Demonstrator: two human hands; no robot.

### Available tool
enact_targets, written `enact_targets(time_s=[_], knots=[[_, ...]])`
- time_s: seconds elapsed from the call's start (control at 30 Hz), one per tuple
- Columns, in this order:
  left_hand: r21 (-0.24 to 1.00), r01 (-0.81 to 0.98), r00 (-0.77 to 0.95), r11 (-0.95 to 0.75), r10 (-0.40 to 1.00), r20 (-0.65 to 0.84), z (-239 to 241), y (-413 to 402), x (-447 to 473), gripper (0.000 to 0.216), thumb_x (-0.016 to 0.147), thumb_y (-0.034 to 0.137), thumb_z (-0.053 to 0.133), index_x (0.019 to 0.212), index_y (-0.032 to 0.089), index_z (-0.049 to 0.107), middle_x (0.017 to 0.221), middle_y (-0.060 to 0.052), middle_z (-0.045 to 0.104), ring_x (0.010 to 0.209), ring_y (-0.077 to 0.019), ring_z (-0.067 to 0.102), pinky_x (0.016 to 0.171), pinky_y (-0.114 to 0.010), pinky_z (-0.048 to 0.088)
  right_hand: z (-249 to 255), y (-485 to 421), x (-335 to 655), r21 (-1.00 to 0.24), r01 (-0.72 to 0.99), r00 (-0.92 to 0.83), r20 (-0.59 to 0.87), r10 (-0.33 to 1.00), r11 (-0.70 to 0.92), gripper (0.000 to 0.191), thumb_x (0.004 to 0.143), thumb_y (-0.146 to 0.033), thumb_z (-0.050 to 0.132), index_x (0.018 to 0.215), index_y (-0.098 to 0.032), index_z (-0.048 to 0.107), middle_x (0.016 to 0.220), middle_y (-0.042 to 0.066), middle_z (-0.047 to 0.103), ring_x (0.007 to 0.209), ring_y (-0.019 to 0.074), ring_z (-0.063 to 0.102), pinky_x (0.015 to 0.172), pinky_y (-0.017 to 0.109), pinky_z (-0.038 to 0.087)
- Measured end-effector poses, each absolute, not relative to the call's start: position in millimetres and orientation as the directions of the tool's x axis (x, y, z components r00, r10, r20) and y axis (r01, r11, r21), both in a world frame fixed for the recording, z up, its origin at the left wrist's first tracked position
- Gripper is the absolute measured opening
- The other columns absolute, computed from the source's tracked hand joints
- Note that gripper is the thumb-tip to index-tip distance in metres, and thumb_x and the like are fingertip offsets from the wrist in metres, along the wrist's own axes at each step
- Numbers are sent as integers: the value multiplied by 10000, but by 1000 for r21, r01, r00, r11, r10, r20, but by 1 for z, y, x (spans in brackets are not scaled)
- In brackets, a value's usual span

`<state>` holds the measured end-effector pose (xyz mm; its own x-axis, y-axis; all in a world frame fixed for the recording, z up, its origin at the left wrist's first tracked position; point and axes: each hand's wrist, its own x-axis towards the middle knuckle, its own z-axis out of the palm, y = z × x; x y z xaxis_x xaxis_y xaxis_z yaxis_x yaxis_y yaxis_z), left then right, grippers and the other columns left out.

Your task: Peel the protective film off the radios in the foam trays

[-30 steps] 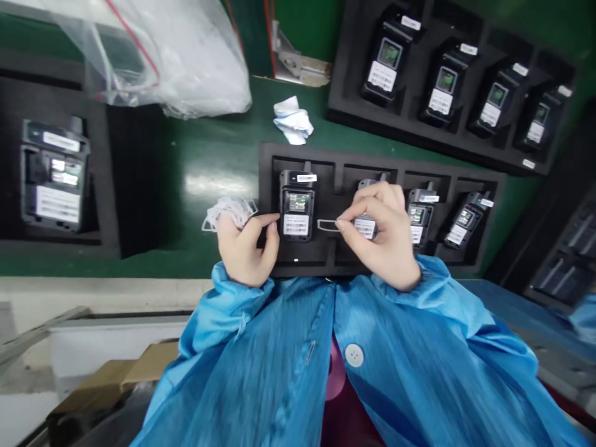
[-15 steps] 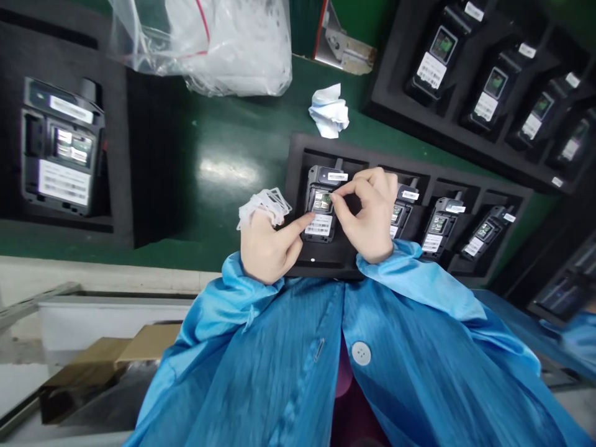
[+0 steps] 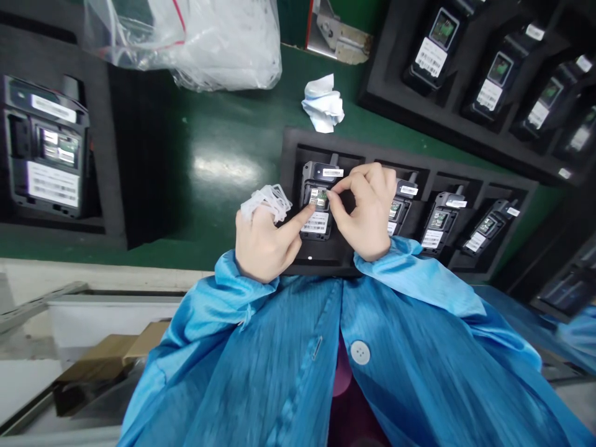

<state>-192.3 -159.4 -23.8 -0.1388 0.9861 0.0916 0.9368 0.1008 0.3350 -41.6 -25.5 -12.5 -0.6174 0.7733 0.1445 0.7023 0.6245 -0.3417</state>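
Left hand point(image 3: 261, 251) curled round a bunch of white frames point(image 3: 270, 200), index finger on the handheld device point(image 3: 316, 220) in the black tray's point(image 3: 342, 259) leftmost slot. Right hand point(image 3: 364, 212) half-closed, thumb and index at the device's window (can't tell if holding anything). Crumpled paper point(image 3: 323, 104) sits beyond the tray on the green worktop point(image 3: 223, 136).

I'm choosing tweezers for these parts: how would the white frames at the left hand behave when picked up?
The frames look thin-walled and open in the middle, so each is probably light and may flex. They overlap in an untidy bunch, so lifting one could drag others along.
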Motion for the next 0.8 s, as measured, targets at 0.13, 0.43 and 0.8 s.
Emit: enact_targets(time_s=[0.13, 0.43, 0.8], knots=[[305, 950, -105, 60, 986, 131, -23, -160, -193, 416, 872, 248, 533, 1254, 354, 659, 838, -89, 467, 809, -248, 473, 710, -370, 331, -14, -24, -42, -318, 706, -629, 129, 767, 632, 219, 937, -403, 503, 886, -201, 574, 1035, 91, 545, 1021, 256, 466, 896, 444, 399], [263, 960, -125, 92, 985, 115, -26, -160, -192, 468, 868, 263, 537, 1321, 366, 600, 846, -83, 443, 830, -254, 478, 714, -377, 325, 7, -37, -13, -353, 533, -762, 195, 617, 769, 173, 911, -286, 544, 1020, -286, 679, 1077, 42, 565, 1078, 232, 454, 948, 433, 375], [231, 967, -117, 104, 992, 46, -13, -142, -188, 504, 883, 278, 510, 1378, 373, 536, 948, -107, 503, 929, -293, 518, 785, -412, 364, 9, -36, -2, -286, 540, -818, 39, 573, 791, 355, 927, -373, 511, 1263, -309, 608, 1353, 59, 503, 1254, 297, 377, 1059, 502, 344]])
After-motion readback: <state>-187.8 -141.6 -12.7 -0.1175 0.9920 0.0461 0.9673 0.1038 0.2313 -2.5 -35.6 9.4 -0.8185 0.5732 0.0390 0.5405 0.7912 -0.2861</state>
